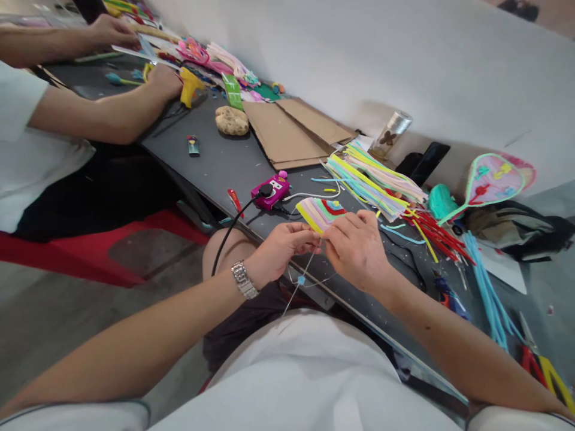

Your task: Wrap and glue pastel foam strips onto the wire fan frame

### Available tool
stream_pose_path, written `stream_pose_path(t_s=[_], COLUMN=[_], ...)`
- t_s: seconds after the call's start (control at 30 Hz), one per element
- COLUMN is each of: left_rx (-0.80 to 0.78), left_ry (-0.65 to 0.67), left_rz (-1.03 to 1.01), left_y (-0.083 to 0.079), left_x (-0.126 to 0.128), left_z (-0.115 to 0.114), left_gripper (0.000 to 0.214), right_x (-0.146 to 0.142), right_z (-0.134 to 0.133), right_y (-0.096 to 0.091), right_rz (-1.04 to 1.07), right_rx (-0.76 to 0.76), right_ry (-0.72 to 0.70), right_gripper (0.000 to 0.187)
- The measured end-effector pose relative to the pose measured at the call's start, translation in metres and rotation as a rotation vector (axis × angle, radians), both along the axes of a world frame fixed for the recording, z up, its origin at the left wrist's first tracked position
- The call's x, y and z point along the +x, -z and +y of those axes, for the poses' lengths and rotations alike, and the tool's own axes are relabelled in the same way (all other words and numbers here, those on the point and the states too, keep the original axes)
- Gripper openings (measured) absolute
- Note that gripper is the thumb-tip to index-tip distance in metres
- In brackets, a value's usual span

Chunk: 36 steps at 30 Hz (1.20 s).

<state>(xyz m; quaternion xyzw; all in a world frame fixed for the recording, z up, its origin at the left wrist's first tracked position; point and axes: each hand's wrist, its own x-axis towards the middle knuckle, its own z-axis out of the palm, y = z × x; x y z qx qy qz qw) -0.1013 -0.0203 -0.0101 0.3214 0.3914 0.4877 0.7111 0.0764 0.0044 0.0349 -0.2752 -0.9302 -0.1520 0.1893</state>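
Observation:
Both my hands are raised over the table's near edge. My left hand [281, 253], with a metal wristwatch [245, 279] on its wrist, and my right hand [357, 249] pinch a flat striped craft piece [318, 214] of pastel, yellow, red and green pipe cleaners. A thin wire [309, 263] with a small blue bead [301, 280] hangs below my hands. Its upper end disappears between my fingers. A magenta battery-powered device [270, 190] lies just beyond my left hand, and a black cable [231, 233] runs from it.
A co-worker's hands [135, 60] work at the far left beside a yellow glue gun [191, 85]. The dark table [215, 173] holds cardboard sheets [287, 133], a bundle of pastel pipe cleaners [372, 179], red pipe cleaners [438, 233], and blue pipe cleaners [487, 287]. A white wall runs behind.

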Motion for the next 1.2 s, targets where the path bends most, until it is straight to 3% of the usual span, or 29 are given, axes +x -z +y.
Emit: stream_pose_path(t_s=[0.33,0.53,0.8,1.2], left_rx=[-0.005,0.018,0.083,0.111], left_ry=[-0.049,-0.073,-0.179,-0.077], left_rz=[-0.017,-0.026,0.039,0.113], left_y=[0.002,0.001,0.0,-0.007], left_x=[-0.001,0.0,0.004,-0.003], left_z=[0.002,0.0,0.001,-0.001], left_gripper=[0.028,0.024,0.024,0.026], right_x=[-0.008,-0.01,-0.014,-0.01], right_z=[0.0,0.001,0.003,0.024], right_y=[-0.004,-0.007,-0.01,-0.022], right_rz=[0.0,0.096,0.023,-0.159], right_rx=[-0.053,-0.235,-0.089,-0.17], right_ry=[0.05,0.065,0.072,-0.151], right_gripper=[0.018,0.011,0.017,0.015])
